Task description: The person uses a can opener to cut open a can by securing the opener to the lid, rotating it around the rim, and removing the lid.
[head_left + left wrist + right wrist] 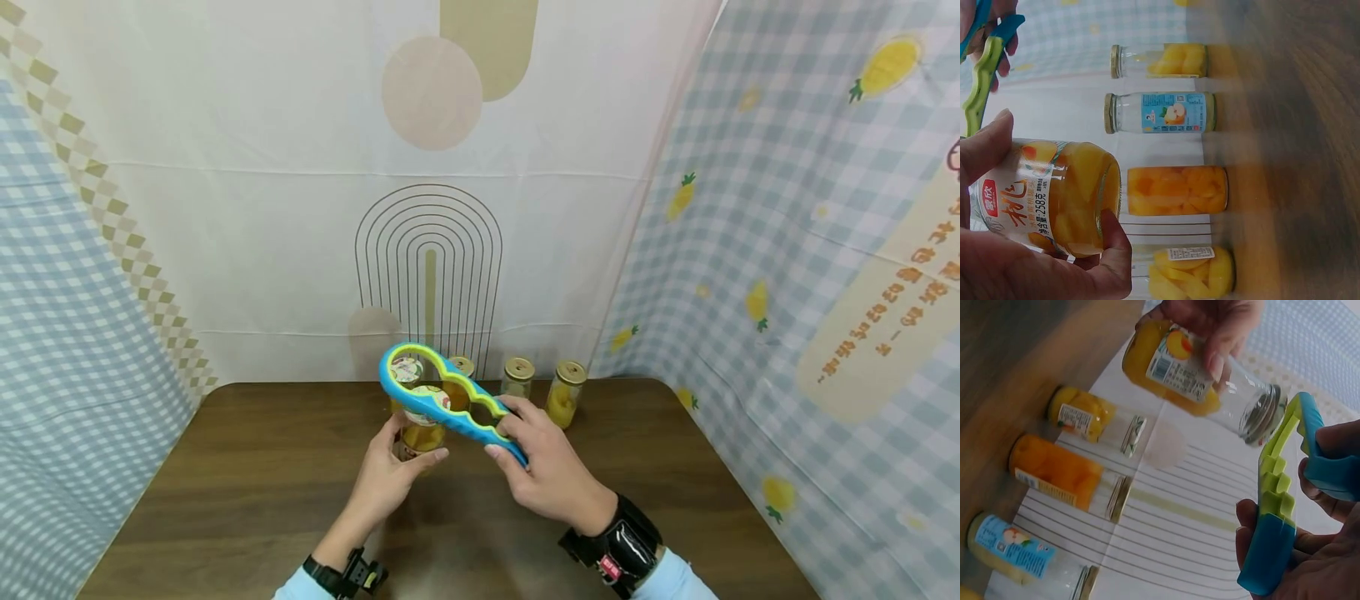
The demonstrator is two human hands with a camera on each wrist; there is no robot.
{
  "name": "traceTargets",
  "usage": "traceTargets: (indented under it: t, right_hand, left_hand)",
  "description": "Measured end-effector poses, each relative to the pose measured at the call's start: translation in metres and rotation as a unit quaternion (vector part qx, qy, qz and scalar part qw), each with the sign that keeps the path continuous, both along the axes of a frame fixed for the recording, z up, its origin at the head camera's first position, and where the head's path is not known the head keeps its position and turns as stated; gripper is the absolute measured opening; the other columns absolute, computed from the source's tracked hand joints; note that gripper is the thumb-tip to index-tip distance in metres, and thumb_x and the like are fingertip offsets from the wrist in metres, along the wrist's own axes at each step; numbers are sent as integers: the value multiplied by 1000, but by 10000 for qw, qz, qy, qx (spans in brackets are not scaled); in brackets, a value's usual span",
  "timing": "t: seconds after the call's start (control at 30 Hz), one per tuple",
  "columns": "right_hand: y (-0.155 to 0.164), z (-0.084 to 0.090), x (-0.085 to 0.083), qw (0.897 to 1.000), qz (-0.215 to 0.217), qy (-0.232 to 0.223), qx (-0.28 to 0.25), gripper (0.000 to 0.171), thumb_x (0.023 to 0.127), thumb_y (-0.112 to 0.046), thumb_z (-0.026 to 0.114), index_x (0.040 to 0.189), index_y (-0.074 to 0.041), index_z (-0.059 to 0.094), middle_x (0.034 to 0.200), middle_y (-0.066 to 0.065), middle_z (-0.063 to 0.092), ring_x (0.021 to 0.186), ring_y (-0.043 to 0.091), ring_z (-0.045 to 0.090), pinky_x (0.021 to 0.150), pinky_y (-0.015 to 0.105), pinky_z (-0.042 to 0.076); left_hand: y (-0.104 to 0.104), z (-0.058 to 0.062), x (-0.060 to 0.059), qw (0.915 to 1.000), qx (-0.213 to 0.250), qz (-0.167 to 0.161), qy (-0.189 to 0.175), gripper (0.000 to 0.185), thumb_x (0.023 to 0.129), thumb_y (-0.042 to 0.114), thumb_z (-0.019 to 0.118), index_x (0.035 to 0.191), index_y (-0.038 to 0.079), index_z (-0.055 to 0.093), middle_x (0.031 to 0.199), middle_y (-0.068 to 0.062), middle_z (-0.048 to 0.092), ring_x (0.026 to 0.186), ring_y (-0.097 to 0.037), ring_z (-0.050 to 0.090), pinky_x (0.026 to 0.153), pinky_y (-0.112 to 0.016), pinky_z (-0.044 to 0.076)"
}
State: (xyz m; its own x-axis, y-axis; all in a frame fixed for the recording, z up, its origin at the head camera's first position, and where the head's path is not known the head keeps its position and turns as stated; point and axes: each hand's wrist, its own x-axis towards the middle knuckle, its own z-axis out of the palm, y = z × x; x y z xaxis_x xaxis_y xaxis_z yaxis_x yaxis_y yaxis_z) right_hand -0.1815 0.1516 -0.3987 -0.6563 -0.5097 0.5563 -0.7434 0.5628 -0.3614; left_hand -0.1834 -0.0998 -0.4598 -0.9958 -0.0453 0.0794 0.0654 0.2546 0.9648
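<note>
My left hand (401,462) grips a glass jar of yellow peach pieces (420,435) around its body and holds it above the brown table (247,492). In the left wrist view the jar (1054,194) fills the lower left, its label facing the camera. My right hand (521,446) holds a blue and green multi-ring jar opener (442,398) by its narrow end. The opener's wide rings lie over the jar's top. In the right wrist view the jar's metal lid (1263,415) sits right beside the opener (1279,500); I cannot tell whether they touch.
Several more glass jars of fruit stand in a row at the table's far edge (517,377) (566,392), one with a blue label (1160,112). Patterned cloth backdrops (787,250) close in the back and both sides.
</note>
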Motion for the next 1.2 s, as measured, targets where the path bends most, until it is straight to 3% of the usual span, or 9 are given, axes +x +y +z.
traceTargets:
  t: [0.2,0.53,0.7,0.97,1.2]
  right_hand:
    - [-6,1,1,9997,177,-116,108,12,103,-21,72,97,-21,61,145,11,63,118,24,65,90,39,54]
    - [-10,13,3,9974,56,-230,688,14,102,-25,73,96,-20,61,139,11,65,114,23,66,87,37,54]
    - [-10,18,2,9929,83,-309,1148,15,104,-27,70,98,-17,60,138,13,64,106,18,64,82,31,51]
    - [-10,20,-4,9858,244,-154,1657,21,105,-27,69,94,-16,55,115,4,61,86,11,46,75,24,42]
    - [-9,21,-6,9842,336,-419,1684,22,104,-30,70,91,-20,55,102,-4,53,81,8,46,71,21,42]
  left_hand:
    - [4,2,-1,9999,46,-33,86,63,87,30,91,141,17,60,133,-7,68,113,-22,64,86,-30,55]
    - [8,-2,2,9999,42,-7,137,68,87,22,90,146,16,56,145,-9,65,130,-29,65,104,-48,58]
    - [9,-4,2,9997,15,40,228,69,86,22,91,145,15,57,143,-9,67,125,-28,66,96,-39,59]
    - [11,-8,2,9990,-197,171,364,68,87,20,91,144,11,56,137,-13,66,114,-26,66,85,-30,57]
    - [13,-12,3,9992,-206,154,295,69,88,21,90,145,9,54,139,-15,66,116,-28,67,87,-34,58]
